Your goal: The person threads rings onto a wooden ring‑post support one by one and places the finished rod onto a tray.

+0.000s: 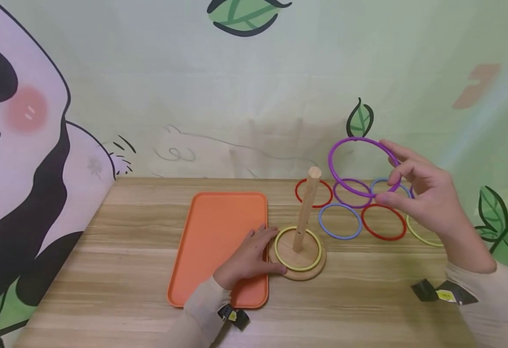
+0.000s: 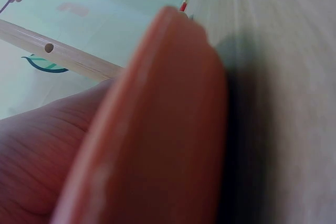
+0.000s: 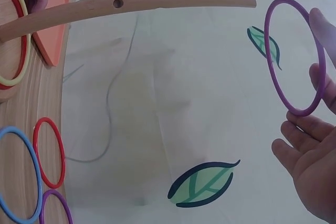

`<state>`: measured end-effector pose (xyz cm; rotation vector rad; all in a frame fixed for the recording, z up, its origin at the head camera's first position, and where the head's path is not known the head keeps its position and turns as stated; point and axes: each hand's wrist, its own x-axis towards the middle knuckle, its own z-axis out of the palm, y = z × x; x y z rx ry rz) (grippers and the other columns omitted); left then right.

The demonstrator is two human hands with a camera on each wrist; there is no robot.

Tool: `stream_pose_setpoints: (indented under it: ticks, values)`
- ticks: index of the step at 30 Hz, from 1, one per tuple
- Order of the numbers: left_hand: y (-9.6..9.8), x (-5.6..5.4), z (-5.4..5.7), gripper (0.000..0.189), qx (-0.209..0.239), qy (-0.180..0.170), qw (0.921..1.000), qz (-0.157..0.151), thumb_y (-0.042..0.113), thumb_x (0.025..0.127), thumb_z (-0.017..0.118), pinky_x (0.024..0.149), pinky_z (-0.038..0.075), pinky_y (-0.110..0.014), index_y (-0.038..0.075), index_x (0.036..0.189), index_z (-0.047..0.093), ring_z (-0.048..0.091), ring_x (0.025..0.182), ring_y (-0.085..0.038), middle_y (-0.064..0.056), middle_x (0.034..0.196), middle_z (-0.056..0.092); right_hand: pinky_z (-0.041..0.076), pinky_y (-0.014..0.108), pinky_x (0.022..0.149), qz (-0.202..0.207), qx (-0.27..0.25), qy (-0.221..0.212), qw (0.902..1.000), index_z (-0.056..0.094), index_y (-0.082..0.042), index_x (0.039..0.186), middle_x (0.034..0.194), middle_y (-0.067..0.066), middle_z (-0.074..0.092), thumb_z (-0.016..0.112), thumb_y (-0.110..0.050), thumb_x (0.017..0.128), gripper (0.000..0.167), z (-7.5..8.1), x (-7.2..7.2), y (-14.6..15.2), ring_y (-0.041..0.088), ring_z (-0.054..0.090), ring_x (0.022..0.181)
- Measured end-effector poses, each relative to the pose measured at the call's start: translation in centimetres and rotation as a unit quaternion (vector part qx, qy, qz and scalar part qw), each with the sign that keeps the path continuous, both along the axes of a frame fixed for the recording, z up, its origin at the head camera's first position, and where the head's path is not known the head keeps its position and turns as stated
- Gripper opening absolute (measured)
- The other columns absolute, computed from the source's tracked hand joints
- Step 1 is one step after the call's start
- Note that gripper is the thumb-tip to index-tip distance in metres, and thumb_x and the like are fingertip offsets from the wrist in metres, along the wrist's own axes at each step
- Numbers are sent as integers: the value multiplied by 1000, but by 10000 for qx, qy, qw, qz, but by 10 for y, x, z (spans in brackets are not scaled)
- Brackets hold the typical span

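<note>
My right hand [image 1: 432,193] pinches a purple ring [image 1: 330,159] between thumb and fingers, raised above the table and to the right of a wooden peg [image 1: 307,210]. The peg stands upright on a round wooden base [image 1: 304,276]. Around its foot lies a yellow ring [image 1: 298,269], with a red ring [image 3: 24,56] beneath it in the right wrist view. At the base's left edge rests my left hand [image 1: 249,253], thumb and fingers extended, touching the rim. Part of an orange tray [image 1: 223,217] lies under that hand; its edge fills much of the left wrist view.
Behind and right of the peg, several loose rings lie flat: red [image 1: 383,239], blue [image 1: 340,237], purple [image 1: 336,192] and a partly hidden yellow one [image 1: 423,241]. Another red ring [image 1: 297,194] lies behind the peg. A printed cloth [image 1: 236,96] hangs at the table's back.
</note>
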<state>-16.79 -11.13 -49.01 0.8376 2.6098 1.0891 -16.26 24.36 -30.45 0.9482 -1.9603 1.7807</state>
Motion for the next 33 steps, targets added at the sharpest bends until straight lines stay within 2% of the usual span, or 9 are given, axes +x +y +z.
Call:
stream_pose_setpoints:
  ticks: [7, 21, 33]
  values:
    - [0, 0, 0, 94, -3, -16, 10000, 8, 42, 85, 89, 129, 9, -58, 5, 159, 44, 18, 159, -41, -17, 164, 42, 37, 28, 120, -32, 55, -152, 9999, 61, 10, 83, 154, 23, 53, 80, 26, 72, 27, 4, 0, -7, 29, 44, 149]
    - [1, -1, 0, 94, -8, -15, 10000, 17, 42, 85, 89, 129, 9, -58, 5, 159, 44, 19, 159, -41, -16, 164, 42, 38, 25, 118, 189, 171, 83, 9996, 62, 5, 83, 154, 14, 57, 85, 20, 72, 30, 6, -5, -24, 25, 43, 149]
    - [1, 0, -1, 93, 56, 71, 10000, 17, 42, 84, 90, 128, 9, -59, 6, 157, 46, 21, 159, -42, -15, 163, 45, 35, 28, 121, 219, 418, 134, 9988, 63, 2, 82, 155, 17, 55, 86, 20, 71, 31, 4, -4, -35, 28, 41, 151]
